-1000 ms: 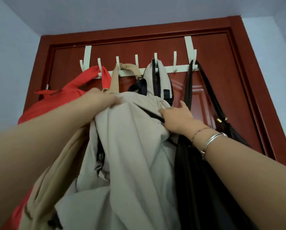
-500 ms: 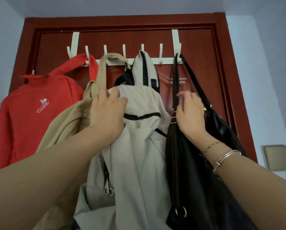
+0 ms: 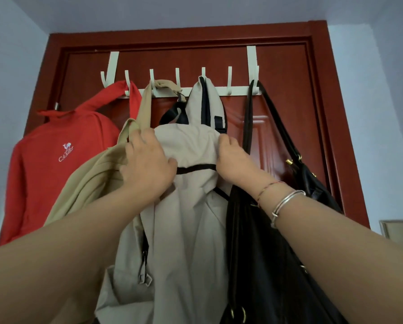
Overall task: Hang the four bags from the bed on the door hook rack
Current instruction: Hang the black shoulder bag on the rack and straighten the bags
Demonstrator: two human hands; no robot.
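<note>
Frame centre, I lay my left hand (image 3: 146, 164) and right hand (image 3: 234, 160), fingers spread flat, on the pale grey fabric backpack (image 3: 191, 206), likely settling it on the white over-door hook rack (image 3: 233, 91), between tan canvas bag (image 3: 95, 174) and black leather handbag (image 3: 266, 253).

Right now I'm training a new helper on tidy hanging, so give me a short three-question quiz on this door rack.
1. True or false: the black bag hangs from the rightmost hook of the white hook rack.
2. Which bag are the left hand and right hand both touching? A red bag; B light grey backpack; C black bag.
3. Fill in: the bag hanging between the red bag and the grey backpack is the ____ bag.

Key: 1 true; 2 B; 3 tan.
</note>
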